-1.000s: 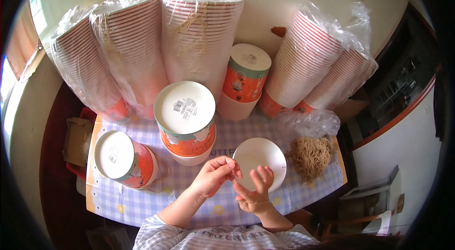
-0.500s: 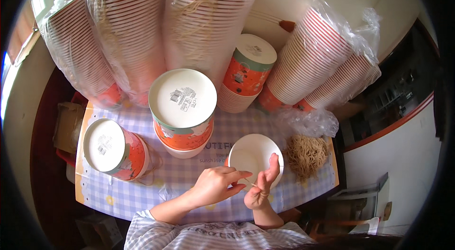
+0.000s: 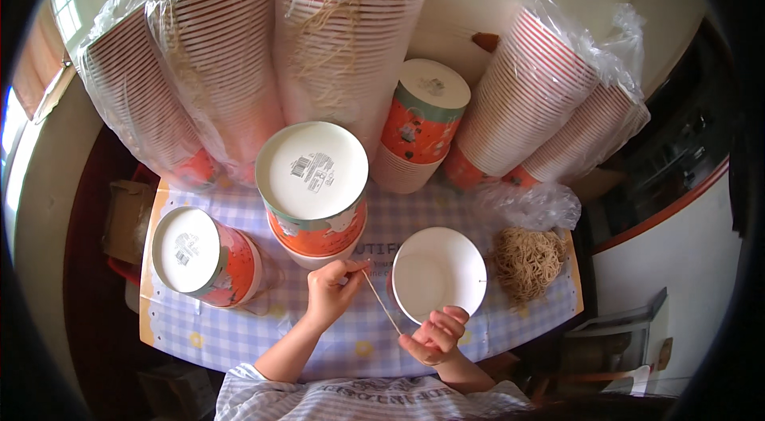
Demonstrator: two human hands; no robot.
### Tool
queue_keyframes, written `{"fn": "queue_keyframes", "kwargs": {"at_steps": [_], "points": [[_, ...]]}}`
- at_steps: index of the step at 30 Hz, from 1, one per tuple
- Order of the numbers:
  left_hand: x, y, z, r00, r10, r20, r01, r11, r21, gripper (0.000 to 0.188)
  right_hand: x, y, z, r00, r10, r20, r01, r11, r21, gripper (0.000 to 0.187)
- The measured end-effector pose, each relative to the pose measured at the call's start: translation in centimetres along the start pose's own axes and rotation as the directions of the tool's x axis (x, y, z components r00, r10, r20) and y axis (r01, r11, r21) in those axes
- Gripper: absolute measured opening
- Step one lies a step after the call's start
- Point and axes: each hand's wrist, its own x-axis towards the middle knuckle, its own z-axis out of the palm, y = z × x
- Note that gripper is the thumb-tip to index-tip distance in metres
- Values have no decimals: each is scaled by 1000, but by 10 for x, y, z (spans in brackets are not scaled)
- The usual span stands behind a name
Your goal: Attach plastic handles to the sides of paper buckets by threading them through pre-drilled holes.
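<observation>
A thin tan cord (image 3: 382, 305) is drawn straight between my two hands. My left hand (image 3: 329, 293) pinches its upper end between thumb and fingertips. My right hand (image 3: 434, 336), lower and to the right, holds the other end near its thumb, with the remaining fingers curled. Just beyond my right hand stands a paper bucket (image 3: 434, 273), its mouth toward me, white and with nothing seen inside. To its right lies a tangled heap of tan cords (image 3: 527, 264). A stack of upside-down orange and green paper buckets (image 3: 315, 174) rises behind my left hand.
Tall nested bucket stacks in clear plastic bags (image 3: 351, 46) line the back, with more bagged stacks (image 3: 522, 94) at the right. An upturned bucket stack (image 3: 422, 118) stands between them. Another upturned bucket (image 3: 207, 257) is at left. A crumpled plastic bag (image 3: 530, 206) lies by the cords.
My hands have moved apart, the left up and leftward, the right slightly down. The cord between them is now stretched longer. The view has shifted slightly.
</observation>
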Motion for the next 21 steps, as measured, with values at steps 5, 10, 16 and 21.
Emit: {"fn": "queue_keyframes", "kwargs": {"at_steps": [5, 10, 16, 21], "points": [[-19, -39, 30, 941, -334, 51, 267, 641, -720, 12, 42, -5, 6, 810, 412, 417, -445, 895, -21, 45], [-25, -39, 37, 928, -355, 117, 326, 616, -717, 14, 23, 0, 9, 714, 445, 541, -485, 871, -76, 32], [-27, -17, 36, 879, -418, 229, 403, 397, -825, 9, 21, 7, -5, 726, 412, 550, -511, 859, 31, 18], [-33, 4, 31, 931, -290, 220, 343, 501, -794, 10, 24, 21, -36, 733, 535, 419, -591, 806, 6, 13]]}}
